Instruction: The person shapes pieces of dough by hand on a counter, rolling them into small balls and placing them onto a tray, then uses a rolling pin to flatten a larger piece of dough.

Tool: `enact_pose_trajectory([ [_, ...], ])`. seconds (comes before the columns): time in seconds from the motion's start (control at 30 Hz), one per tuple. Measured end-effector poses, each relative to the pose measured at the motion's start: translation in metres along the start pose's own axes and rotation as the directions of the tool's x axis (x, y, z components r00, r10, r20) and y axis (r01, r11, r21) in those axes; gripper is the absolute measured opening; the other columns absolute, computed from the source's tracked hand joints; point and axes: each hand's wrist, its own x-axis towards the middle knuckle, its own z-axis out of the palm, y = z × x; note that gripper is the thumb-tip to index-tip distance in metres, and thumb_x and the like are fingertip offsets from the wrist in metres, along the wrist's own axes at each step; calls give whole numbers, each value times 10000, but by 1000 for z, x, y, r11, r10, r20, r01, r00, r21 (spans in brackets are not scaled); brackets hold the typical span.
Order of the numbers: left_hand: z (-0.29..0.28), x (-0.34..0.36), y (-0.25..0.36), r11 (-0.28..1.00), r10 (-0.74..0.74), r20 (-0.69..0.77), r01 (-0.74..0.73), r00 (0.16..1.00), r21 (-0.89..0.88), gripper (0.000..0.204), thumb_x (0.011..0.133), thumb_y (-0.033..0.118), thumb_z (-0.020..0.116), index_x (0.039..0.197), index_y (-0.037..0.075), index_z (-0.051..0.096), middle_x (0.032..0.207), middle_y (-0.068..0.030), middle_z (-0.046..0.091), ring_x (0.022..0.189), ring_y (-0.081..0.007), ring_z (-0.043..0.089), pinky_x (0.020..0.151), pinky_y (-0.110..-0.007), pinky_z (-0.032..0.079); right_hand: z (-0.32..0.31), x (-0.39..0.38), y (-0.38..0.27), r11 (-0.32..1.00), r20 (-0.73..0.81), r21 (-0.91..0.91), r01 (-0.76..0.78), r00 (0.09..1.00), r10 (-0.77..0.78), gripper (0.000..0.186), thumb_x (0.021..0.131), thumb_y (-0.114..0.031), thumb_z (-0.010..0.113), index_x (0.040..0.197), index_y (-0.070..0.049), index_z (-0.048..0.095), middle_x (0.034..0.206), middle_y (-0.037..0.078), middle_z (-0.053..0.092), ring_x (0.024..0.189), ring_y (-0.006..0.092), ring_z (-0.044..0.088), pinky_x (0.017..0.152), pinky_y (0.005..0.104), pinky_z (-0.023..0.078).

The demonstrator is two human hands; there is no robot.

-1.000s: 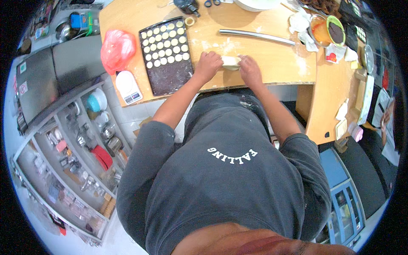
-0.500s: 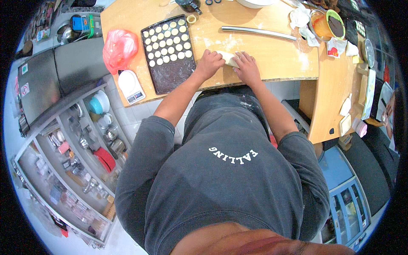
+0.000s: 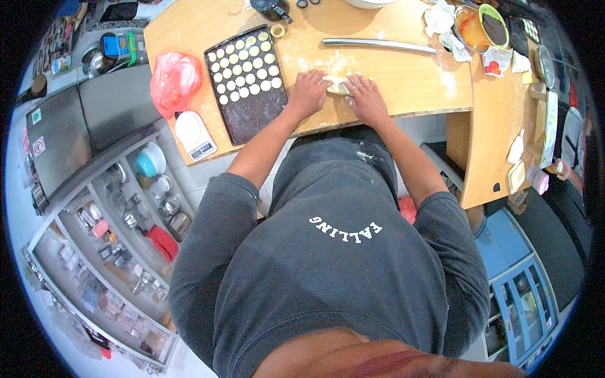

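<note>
A pale lump of dough (image 3: pixel 338 85) lies on the floured wooden table close to its front edge. My left hand (image 3: pixel 308 94) is closed over the lump's left end, fingers curled. From the right, my right hand (image 3: pixel 367 101) grips the other end, its fingers a little apart over the top. Only the dough's middle shows between the hands. Left of my left hand is a dark baking tray (image 3: pixel 255 116) with rows of small round pale dough discs (image 3: pixel 250 66) on its far part. A small round cutter (image 3: pixel 277 30) stands by the tray's far right corner.
A metal tube (image 3: pixel 378 44) lies across the table beyond my hands. To the left are a red plastic bag (image 3: pixel 175 85) and a white kitchen scale (image 3: pixel 194 135). A green-rimmed bowl (image 3: pixel 493 26) and crumpled papers sit at the far right. Another person's hand (image 3: pixel 563 169) shows at the right edge.
My right hand's fingers have spread and flattened more over the dough. The dough shows a little shorter between my hands. The view has shifted slightly.
</note>
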Motion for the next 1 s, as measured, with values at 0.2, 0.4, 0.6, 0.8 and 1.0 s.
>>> enact_pose_trajectory([
  [0.2,24,-14,5,997,-50,126,43,991,65,559,948,284,525,1474,124,423,1521,-98,413,1433,-299,331,1120,-546,290,17,7,-11,982,-60,-84,-172,984,167,634,989,-357,472,1554,-161,263,1624,50,245,1496,296,209,1171,608,181],
  [0.4,15,-16,13,981,-140,306,90,942,172,633,984,370,474,1542,135,291,1617,-60,260,1496,-291,211,1162,-593,192,9,6,-11,970,70,-157,-185,978,197,641,1013,-428,416,1564,-160,229,1640,44,194,1510,300,157,1161,656,140],
  [0.6,8,1,13,964,-236,198,255,951,-73,554,900,312,644,1398,126,487,1384,-100,508,1333,-304,417,1038,-567,333,6,4,2,987,27,-86,-138,990,141,636,911,-313,593,1484,-134,384,1492,85,432,1408,332,354,1118,618,256],
  [0.8,2,22,12,957,-221,350,271,910,-101,462,762,242,795,1174,102,638,1159,-117,622,1118,-302,577,878,-447,465,-18,26,10,985,101,141,-96,991,82,549,742,-112,760,1269,-99,608,1153,124,599,1113,325,549,954,444,444],
  [1.0,-8,-7,10,714,-330,389,497,860,-493,389,735,225,837,1041,51,671,896,-129,714,834,-315,684,792,-399,534,-38,35,17,764,319,557,-326,933,166,360,717,-85,757,1068,-38,691,896,136,709,869,317,678,797,387,535],
])
